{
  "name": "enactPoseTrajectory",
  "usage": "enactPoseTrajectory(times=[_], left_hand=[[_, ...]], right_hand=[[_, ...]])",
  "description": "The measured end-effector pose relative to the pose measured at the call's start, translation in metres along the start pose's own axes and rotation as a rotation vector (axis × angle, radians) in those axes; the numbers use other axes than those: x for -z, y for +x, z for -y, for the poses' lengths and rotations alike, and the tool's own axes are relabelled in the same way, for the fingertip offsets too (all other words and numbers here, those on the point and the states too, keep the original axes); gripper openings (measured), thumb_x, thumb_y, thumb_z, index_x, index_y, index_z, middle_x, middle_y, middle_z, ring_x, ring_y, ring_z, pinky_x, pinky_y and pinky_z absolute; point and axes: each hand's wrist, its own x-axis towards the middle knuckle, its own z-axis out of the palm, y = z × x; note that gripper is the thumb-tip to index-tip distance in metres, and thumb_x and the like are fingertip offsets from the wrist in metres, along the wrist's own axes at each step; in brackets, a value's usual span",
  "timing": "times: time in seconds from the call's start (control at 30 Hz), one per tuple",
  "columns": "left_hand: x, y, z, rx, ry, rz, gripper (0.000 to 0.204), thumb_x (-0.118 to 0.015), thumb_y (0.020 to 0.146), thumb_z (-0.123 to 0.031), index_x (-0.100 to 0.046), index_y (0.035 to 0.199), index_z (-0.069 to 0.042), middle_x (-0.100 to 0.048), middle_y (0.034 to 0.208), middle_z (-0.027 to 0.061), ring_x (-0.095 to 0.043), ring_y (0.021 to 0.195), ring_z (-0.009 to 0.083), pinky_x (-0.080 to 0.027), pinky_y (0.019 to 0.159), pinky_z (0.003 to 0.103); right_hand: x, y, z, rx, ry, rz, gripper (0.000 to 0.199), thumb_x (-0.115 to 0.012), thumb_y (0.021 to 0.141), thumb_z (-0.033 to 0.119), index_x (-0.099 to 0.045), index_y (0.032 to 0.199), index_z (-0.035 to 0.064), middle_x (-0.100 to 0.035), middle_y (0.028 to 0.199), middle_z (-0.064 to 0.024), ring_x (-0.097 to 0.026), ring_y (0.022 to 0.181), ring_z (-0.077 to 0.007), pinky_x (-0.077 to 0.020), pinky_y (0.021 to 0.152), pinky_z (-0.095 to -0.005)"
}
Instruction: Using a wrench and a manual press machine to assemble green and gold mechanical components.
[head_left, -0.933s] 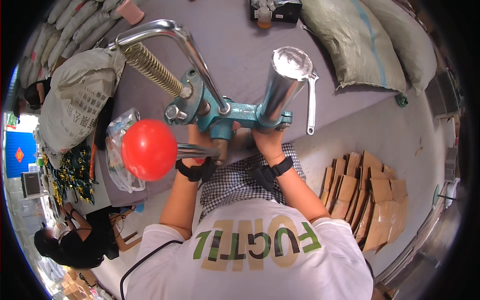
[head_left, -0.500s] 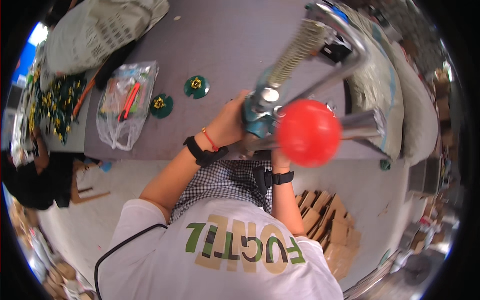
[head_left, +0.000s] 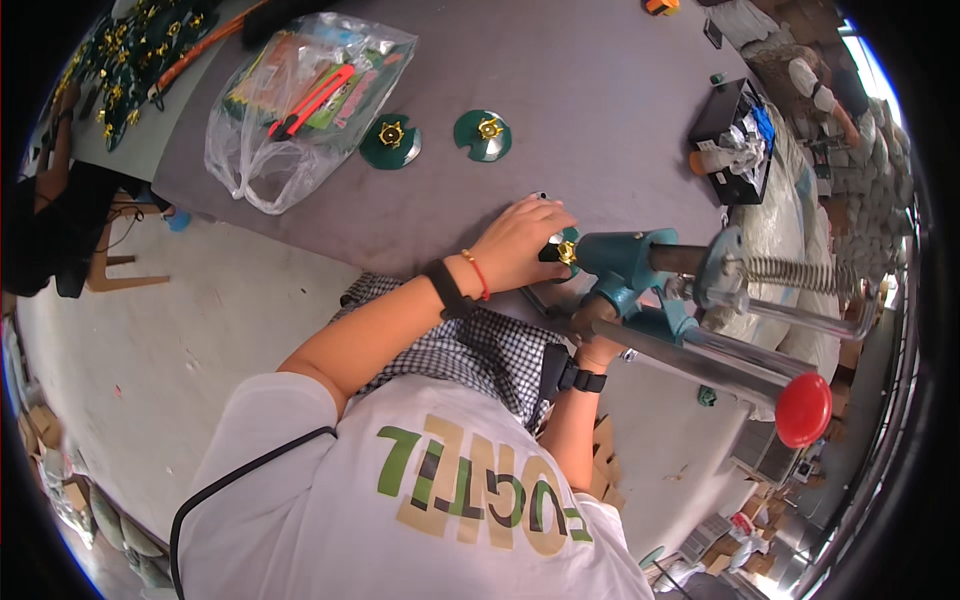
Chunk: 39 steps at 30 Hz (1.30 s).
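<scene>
Small green-and-gold piece pinched in closed left-hand fingers, against the teal press.

I see a small green-and-gold piece seated at the base of the teal hand press. The press stands on the grey table, its long lever ending in a red ball knob.

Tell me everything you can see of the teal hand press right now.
The teal hand press stands at the grey table's near edge. It looks like painted cast metal, with a coiled steel spring on a shaft and a long bare metal lever ending in a red ball knob. The left hand rests at its base on a small green and gold piece. The right hand grips the lever near the body.
</scene>
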Motion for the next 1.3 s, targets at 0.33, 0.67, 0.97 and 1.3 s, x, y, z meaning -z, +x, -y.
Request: enactPoseTrajectory(times=[0.33,0.67,0.97,1.3], left_hand=[[-0.012,0.000,0.011,-0.032,0.028,-0.021,0.036,-0.074,0.071,-0.027,-0.064,0.102,-0.012,-0.059,0.114,0.0039,-0.045,0.122,0.0225,-0.024,0.109,0.048],[-0.008,-0.002,0.006,-0.018,0.138,-0.009,0.035,-0.073,0.073,-0.030,-0.065,0.103,-0.013,-0.058,0.117,0.0002,-0.044,0.123,0.0207,-0.023,0.109,0.049],[-0.015,-0.002,0.009,0.021,0.092,-0.002,0.035,-0.071,0.074,-0.033,-0.065,0.104,-0.015,-0.058,0.119,0.0006,-0.044,0.122,0.0201,-0.023,0.108,0.049],[0.024,-0.030,-0.008,0.046,0.096,-0.076,0.036,-0.072,0.073,-0.027,-0.064,0.104,-0.012,-0.058,0.119,0.0029,-0.048,0.119,0.0219,-0.026,0.107,0.047]], right_hand=[[-0.027,-0.040,-0.068,0.093,-0.037,0.149,0.027,-0.043,0.088,0.013,-0.052,0.109,-0.0009,-0.060,0.100,-0.0070,-0.057,0.088,-0.0119,-0.0466,0.071,-0.0220],[0.009,-0.008,-0.010,-0.079,-0.458,0.410,0.020,-0.047,0.083,0.012,-0.054,0.098,0.0005,-0.059,0.093,-0.0060,-0.056,0.081,-0.0110,-0.0458,0.073,-0.0237],[-0.011,-0.013,-0.031,0.105,-0.174,0.041,0.018,-0.043,0.082,0.005,-0.057,0.084,-0.0063,-0.064,0.079,-0.0085,-0.059,0.065,-0.0142,-0.0476,0.058,-0.0261],[-0.022,-0.024,-0.038,-0.141,0.137,0.118,0.035,-0.072,0.073,0.024,-0.063,0.099,0.0035,-0.066,0.091,-0.0131,-0.065,0.083,-0.0283,-0.0504,0.073,-0.0352]])
